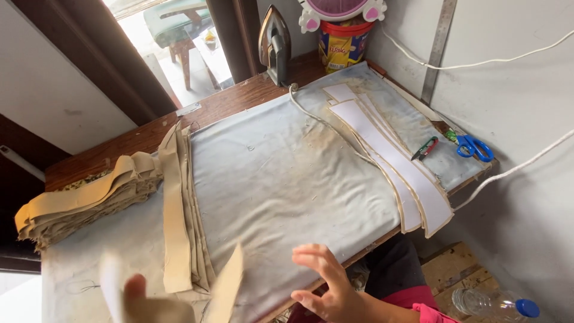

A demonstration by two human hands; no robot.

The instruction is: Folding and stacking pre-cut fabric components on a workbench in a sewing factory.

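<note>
A tan fabric strip [226, 291] stands tilted at the lower edge of the view, over the near part of the grey ironing cloth [281, 179] that covers the tabletop [233, 98]. The left hand [140, 302] is at its lower end, blurred, and seems to hold the strip together with a pale piece; how its fingers close I cannot tell. The right hand [323, 284] hovers just right of the strip, open, with the fingers spread and curled, touching nothing.

Just beside the strip, to the left, lies a long stack of tan strips [179, 221], and further left a folded pile of tan bands [89, 200]. On the far right side of the cloth lie white and cream pattern pieces [391, 161], then a small thread clipper [425, 148] and blue scissors [475, 147]. An iron [274, 43] stands upright at the back edge.
</note>
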